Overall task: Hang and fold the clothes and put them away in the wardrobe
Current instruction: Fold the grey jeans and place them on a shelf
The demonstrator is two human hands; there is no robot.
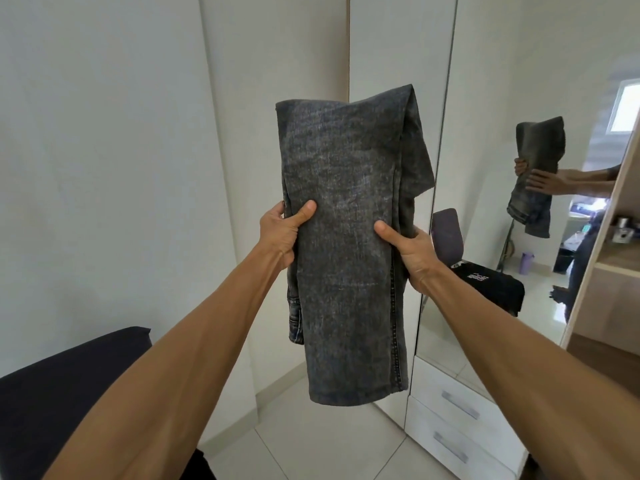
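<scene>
I have my left hand (282, 233) and right hand (410, 252) each gripping a side of the folded grey jeans (346, 237), held up before the wardrobe's mirrored door (519, 81) and drawers (460, 407)

Behind and to the left of the left hand (282, 233) rise plain white panels (104, 168), matt and evenly lit; below both hands lies a floor (311, 445) of large pale tiles; under the left forearm, in the bottom corner, sits a dark upholstered piece (52, 410); just right of the right hand (412, 251) stands a tall mirror (502, 81), with two white drawers (460, 407) with metal bar handles beneath it; high in the mirror a bright window (625, 109) is reflected; farther right, a light wooden shelf unit (616, 265) edges in.
</scene>
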